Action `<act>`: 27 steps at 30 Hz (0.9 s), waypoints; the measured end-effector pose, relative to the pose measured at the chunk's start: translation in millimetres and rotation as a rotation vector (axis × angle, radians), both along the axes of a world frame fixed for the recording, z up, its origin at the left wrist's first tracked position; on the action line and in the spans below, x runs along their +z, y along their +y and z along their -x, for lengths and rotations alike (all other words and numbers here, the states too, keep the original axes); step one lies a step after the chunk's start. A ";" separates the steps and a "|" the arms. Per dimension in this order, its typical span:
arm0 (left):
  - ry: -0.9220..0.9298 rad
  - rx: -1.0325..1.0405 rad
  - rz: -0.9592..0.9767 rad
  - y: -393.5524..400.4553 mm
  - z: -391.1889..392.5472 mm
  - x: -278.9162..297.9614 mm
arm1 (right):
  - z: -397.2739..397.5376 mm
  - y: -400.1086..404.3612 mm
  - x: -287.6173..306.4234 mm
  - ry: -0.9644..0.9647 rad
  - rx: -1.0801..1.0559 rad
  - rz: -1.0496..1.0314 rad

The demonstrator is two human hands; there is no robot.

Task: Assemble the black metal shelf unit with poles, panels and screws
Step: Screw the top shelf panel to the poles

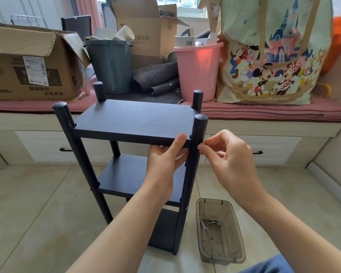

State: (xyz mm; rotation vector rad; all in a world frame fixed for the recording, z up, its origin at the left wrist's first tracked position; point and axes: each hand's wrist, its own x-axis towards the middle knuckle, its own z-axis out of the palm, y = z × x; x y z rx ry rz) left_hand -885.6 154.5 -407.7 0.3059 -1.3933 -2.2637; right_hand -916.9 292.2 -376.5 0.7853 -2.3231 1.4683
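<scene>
Head view: I've got the tall black metal shelf unit [134,154] standing upright on the beige tiled floor [37,203], dead centre, just in front of the pink-cushioned window bench [264,111]. Its flat black top panel [134,119] sits between four round black poles. My left hand [163,160] grips that panel's front edge near the front right pole [195,154], thumb on top, fingers curled beneath. My right hand [228,154] is just right of that same pole, thumb and forefinger pinched together at the pole's side at panel height; whatever they pinch is too small for me to make out. On the floor, right of the shelf's foot, lies a clear brownish plastic tray [220,253] with a small silver wrench [203,225] and some loose silver screws [215,222] inside.
</scene>
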 end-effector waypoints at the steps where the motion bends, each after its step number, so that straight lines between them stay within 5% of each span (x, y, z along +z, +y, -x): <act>1: -0.002 -0.002 0.004 -0.2 0.2 -0.2 | 0.0 0.2 -0.3 -0.003 0.002 0.005; 27: 0.022 0.018 -0.031 3.1 6.2 -2.2 | 0.8 -1.5 -1.3 0.003 0.025 0.019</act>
